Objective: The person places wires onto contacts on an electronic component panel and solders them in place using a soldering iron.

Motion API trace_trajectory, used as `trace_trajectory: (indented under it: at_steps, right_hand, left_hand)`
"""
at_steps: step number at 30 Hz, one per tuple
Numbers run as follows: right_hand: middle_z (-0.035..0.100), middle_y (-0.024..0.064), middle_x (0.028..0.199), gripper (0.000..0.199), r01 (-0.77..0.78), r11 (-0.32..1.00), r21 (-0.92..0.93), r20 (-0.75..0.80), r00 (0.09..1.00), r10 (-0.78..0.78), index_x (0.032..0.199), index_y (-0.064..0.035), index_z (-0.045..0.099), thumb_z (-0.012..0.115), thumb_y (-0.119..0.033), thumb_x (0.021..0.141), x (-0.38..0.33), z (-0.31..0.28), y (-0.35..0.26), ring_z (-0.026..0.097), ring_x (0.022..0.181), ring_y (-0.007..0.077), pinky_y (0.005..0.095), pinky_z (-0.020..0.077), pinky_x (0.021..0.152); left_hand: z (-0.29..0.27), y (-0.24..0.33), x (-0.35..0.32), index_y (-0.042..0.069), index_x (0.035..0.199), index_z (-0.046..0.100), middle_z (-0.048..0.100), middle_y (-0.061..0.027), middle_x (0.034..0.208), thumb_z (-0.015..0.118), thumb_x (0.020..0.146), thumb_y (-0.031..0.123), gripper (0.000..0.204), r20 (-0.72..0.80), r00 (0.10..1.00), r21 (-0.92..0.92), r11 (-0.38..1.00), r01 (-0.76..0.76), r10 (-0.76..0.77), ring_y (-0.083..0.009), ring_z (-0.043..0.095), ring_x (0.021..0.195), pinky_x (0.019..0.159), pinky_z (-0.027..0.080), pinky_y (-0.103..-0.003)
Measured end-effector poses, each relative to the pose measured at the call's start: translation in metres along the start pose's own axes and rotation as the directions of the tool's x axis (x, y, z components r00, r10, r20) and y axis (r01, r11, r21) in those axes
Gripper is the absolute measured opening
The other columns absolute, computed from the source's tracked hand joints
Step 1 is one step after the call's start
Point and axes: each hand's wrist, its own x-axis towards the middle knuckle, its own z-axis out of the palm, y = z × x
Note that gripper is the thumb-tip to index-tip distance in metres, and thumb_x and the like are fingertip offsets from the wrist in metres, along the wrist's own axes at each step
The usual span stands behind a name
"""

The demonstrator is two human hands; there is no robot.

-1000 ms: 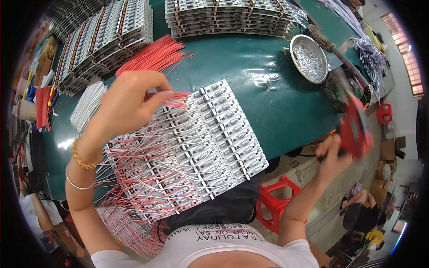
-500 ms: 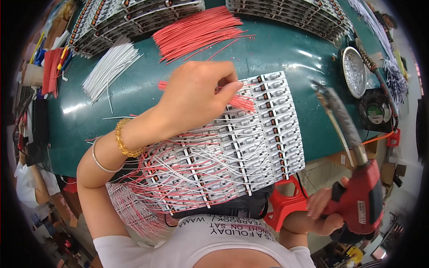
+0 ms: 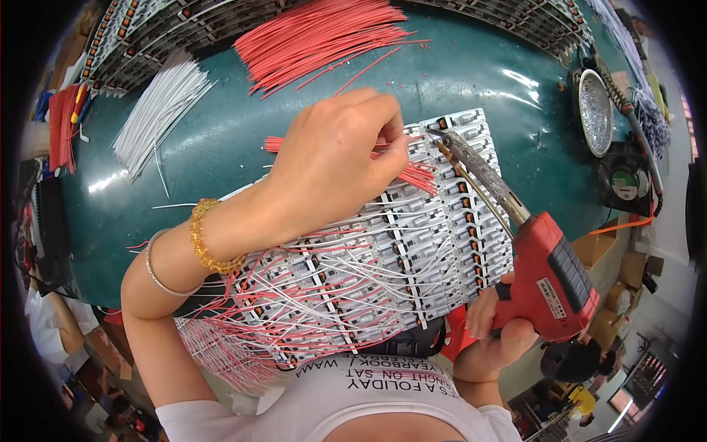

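My left hand (image 3: 342,158) is closed around a bundle of short red wires (image 3: 418,177), held over the upper part of a white panel of small circuit boards (image 3: 434,254). Red and white wires trail from the boards toward my left forearm. My right hand (image 3: 497,335) grips a red soldering gun (image 3: 549,276) by its handle. The gun's long dark tip and a thin feed tube reach the panel's upper right, close to my left fingertips. Whether the tip touches a board I cannot tell.
Loose red wires (image 3: 317,40) and white wires (image 3: 162,110) lie on the green table (image 3: 243,132). Stacked board panels (image 3: 177,29) stand at the back. On the right are a round metal dish (image 3: 595,114) and a small black device (image 3: 626,180). A wired panel (image 3: 221,353) hangs below left.
My right hand has brought the soldering gun left, from beside the panel to over its upper right boards. My left hand, still holding the red wires, has shifted slightly right.
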Motion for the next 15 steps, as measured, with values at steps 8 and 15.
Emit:
trace_trajectory:
  at_steps: [8,15]
  right_hand:
    - [0.044,0.0016,0.047,0.072,-0.005,0.995,-0.098,0.007,1.0,0.006,0.113,0.0111,0.04,0.058,-0.053,0.084,-0.0044,-0.0053,0.0041,0.042,0.037,0.0102,0.023,0.0374,0.037]
    - [0.043,0.0,0.045,0.08,0.054,0.998,-0.039,-0.032,0.998,-0.056,0.119,0.0143,0.036,0.057,-0.054,0.083,-0.0026,-0.0016,0.0049,0.041,0.035,0.0097,0.0221,0.0363,0.036]
  left_hand:
    - [0.0047,-0.0005,-0.0004,-0.002,0.073,0.055,0.058,-0.0101,0.071,0.064,0.076,0.004,0.011,-0.033,0.998,0.035,0.998,-0.05,0.051,-0.0202,0.059,0.063,0.057,0.048,-0.03]
    - [0.0053,-0.0013,-0.0011,-0.002,0.073,0.055,0.058,-0.011,0.071,0.063,0.076,0.003,0.01,-0.04,0.997,0.047,0.997,-0.069,0.071,-0.0215,0.06,0.063,0.057,0.048,-0.03]
